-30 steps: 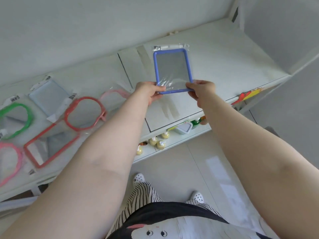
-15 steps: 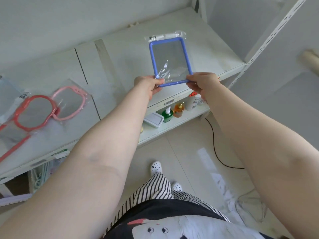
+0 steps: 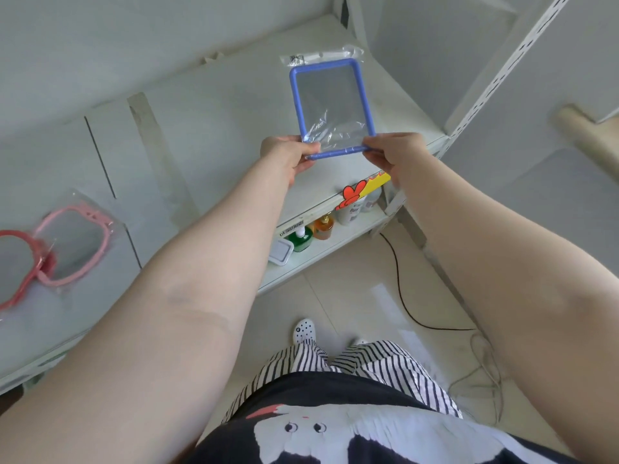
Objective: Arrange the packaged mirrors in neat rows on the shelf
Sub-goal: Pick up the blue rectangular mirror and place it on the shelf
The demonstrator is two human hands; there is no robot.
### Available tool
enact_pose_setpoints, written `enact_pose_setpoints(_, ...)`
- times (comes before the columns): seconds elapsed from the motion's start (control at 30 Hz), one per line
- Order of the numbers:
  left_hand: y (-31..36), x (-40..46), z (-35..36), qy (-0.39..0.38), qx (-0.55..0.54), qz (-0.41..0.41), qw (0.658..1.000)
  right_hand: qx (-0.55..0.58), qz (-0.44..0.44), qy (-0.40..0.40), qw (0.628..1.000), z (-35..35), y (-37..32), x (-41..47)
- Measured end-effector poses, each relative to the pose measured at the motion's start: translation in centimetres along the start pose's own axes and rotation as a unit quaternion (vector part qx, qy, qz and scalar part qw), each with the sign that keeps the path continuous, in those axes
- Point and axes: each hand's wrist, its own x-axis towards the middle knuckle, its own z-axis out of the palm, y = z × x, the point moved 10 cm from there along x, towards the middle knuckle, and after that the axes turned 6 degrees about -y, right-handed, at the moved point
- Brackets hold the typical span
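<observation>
A blue-framed rectangular mirror (image 3: 330,105) in a clear plastic bag is held over the right end of the white shelf (image 3: 214,105). My left hand (image 3: 288,155) grips its near left corner and my right hand (image 3: 395,154) grips its near right corner. Whether the mirror's far edge touches the shelf cannot be told. A pink-framed mirror (image 3: 75,242) in its bag lies at the shelf's left, overlapping a red-framed mirror (image 3: 16,262) cut off by the frame's edge.
A white upright with slots (image 3: 495,68) bounds the shelf's right end. On the lower shelf (image 3: 321,249) stand bottles and a small white box. A black cable (image 3: 402,296) runs across the tiled floor. A red and yellow tag hangs at the shelf's front edge.
The view has swung to the right along the shelf. Both hands have carried the blue mirror toward the shelf's right end. The green, pale blue and other mirrors at the left have left the view.
</observation>
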Motion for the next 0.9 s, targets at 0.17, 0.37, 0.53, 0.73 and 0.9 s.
enact_pose_setpoints(0.17,0.4,1.5,2.1,0.023,-0.007,-0.002,1.000,-0.003,-0.022,-0.032,0.999,-0.8,-2.4,2.5)
enact_pose_setpoints(0.37,0.2,2.5,5.6,0.073,-0.045,0.008,0.996,-0.037,-0.043,-0.079,0.995,-2.7,-6.2,5.2)
enact_pose_setpoints(0.53,-0.8,2.5,8.7,0.113,-0.076,0.018,0.991,-0.066,-0.041,-0.109,0.991,-4.8,-7.5,7.9)
enact_pose_setpoints(0.73,-0.6,2.3,8.5,0.164,-0.082,0.027,0.983,-0.068,-0.032,-0.157,0.985,-3.4,-8.0,9.4)
enact_pose_setpoints(0.9,1.7,4.1,7.9,0.171,-0.074,0.041,0.982,-0.063,-0.028,-0.167,0.984,-1.2,-9.5,11.1)
